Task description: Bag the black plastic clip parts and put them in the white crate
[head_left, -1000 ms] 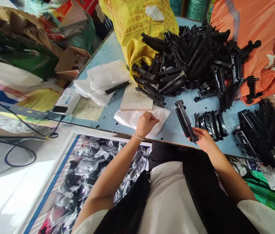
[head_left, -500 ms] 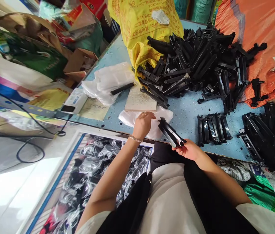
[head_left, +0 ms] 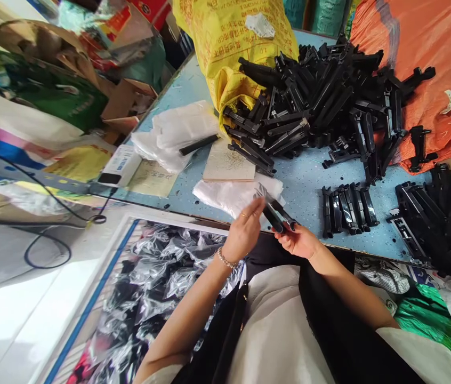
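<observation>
Now my right hand (head_left: 299,241) grips a long black plastic clip (head_left: 276,214) above the edge of the blue speckled tabletop (head_left: 307,184). Beside it, my left hand (head_left: 244,234) pinches a thin clear plastic bag (head_left: 260,193) against the clip's tip.

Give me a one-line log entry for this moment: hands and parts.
right hand: holds black plastic part | left hand: pinches clear bag at the part's end | bag stack on table | parts pile behind

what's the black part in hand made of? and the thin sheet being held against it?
Black part, in the right hand: looks like moulded plastic, semi-gloss, with glare along its edges. Sheet, pinched by the left hand: likely thin clear plastic film, crinkled and translucent.
</observation>
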